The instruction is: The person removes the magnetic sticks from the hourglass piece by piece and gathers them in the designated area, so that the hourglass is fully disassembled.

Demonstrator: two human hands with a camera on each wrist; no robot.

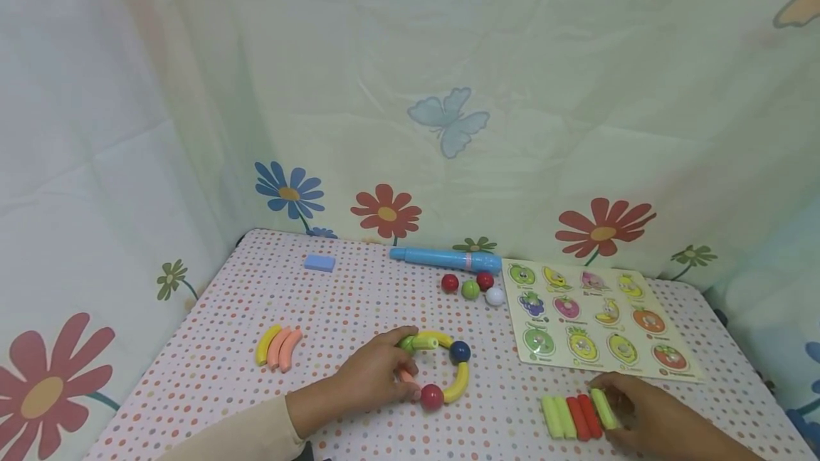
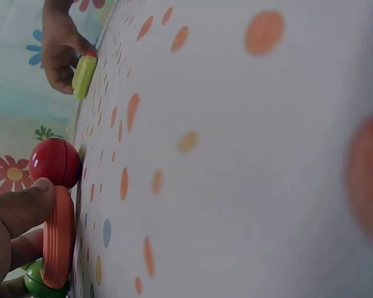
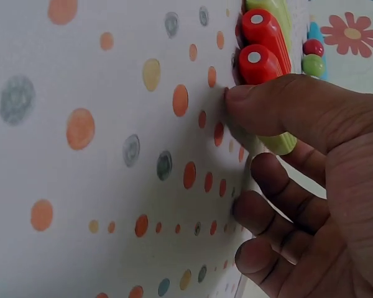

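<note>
My left hand [image 1: 378, 368] grips a salmon-coloured curved rod [image 2: 59, 239] at the left side of a ring of toy pieces. Around that ring are a red ball [image 1: 432, 396], yellow curved rods [image 1: 458, 383], a dark blue ball [image 1: 460, 351] and a green ball [image 2: 42, 279]. A light green straight rod [image 1: 426, 343] sticks out from the green ball, beside my left fingers. At the front right, my right hand [image 1: 647, 411] pinches a light green rod [image 1: 603, 407] at the end of a row. Two red rods [image 1: 582, 417] and two more green rods [image 1: 559, 417] lie alongside.
Left of the ring lie a yellow curved rod [image 1: 269, 344] and two salmon ones [image 1: 285, 349]. Several loose balls [image 1: 470, 289] sit by a light blue tube [image 1: 442, 258] at the back. A fruit picture board [image 1: 598, 322] lies right; a blue block [image 1: 319, 262] is back left.
</note>
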